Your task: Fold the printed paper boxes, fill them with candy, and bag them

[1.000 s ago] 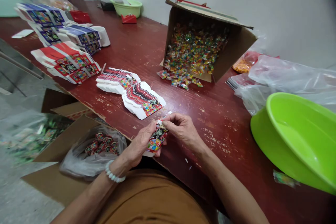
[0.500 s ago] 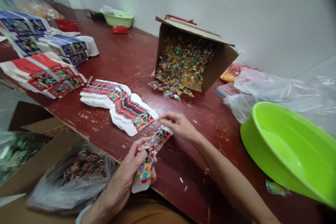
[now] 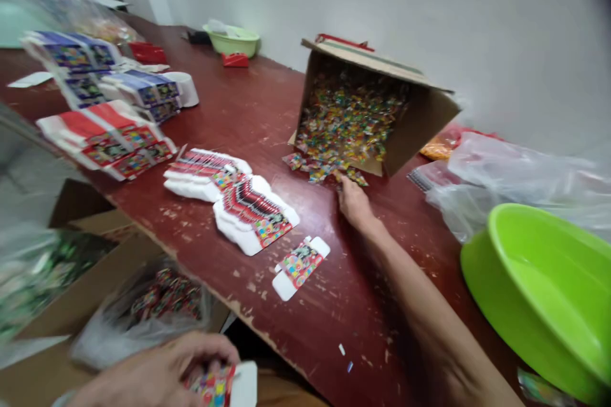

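At the lower left my left hand (image 3: 162, 365) is closed around a small printed candy box (image 3: 214, 385), its white end flap sticking out to the right. My right hand (image 3: 354, 202) reaches forward, fingers bent together at the small wrapped candy packets (image 3: 321, 168) in front of a tipped cardboard carton (image 3: 420, 130). Whether a packet is between those fingertips is hidden. More packets fill the carton. A flattened printed box (image 3: 301, 264) lies alone on the table, nearer me than a fanned row of flat boxes (image 3: 258, 213).
Banded box stacks (image 3: 109, 140) stand on the left of the red table (image 3: 267, 108). A green basin (image 3: 482, 267) and clear plastic bags (image 3: 501, 165) occupy the right. Below the left edge, an open carton (image 3: 95, 289) holds a plastic bag with small wrapped items.
My right hand has moved away from the flat box up to the packets by the carton. My left hand has drawn down and left with its box. The view has shifted slightly.
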A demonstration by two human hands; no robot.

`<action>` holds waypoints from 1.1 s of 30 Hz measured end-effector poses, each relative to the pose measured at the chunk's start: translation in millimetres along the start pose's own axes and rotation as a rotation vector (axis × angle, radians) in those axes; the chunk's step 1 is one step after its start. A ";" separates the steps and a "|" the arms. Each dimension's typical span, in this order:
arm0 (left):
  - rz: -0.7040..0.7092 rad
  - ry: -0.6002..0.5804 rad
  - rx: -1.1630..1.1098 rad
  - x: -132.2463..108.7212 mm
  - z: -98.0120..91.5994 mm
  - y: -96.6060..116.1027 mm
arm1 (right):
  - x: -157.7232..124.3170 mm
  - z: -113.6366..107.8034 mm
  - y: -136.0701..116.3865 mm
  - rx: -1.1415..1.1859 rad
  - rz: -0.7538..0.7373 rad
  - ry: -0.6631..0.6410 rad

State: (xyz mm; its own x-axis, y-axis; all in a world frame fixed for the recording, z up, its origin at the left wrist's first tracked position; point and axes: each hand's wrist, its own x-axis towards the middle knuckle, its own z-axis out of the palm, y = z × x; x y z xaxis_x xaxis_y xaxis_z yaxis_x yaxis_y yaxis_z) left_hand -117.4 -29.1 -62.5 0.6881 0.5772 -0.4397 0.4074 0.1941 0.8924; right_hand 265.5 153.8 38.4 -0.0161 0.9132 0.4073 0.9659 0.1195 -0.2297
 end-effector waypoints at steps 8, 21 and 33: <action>0.274 0.191 -0.528 9.4 19.9 48.8 | -91.2 -35.0 -67.6 1.022 0.077 -0.030; 0.512 0.328 -0.403 31.8 56.8 75.8 | -171.5 4.9 -137.3 1.327 -0.064 -0.104; 0.495 0.330 -0.620 30.4 64.1 84.8 | -170.0 -8.6 -127.2 0.765 -0.495 0.209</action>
State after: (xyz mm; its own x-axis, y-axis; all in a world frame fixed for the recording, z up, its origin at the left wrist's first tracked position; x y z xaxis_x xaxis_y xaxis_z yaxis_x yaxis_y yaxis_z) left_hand -23.5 -45.9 -6.7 0.4505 0.8926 -0.0187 -0.3620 0.2017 0.9101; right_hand 147.6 -20.0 6.0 -0.2619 0.6096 0.7482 0.4277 0.7683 -0.4762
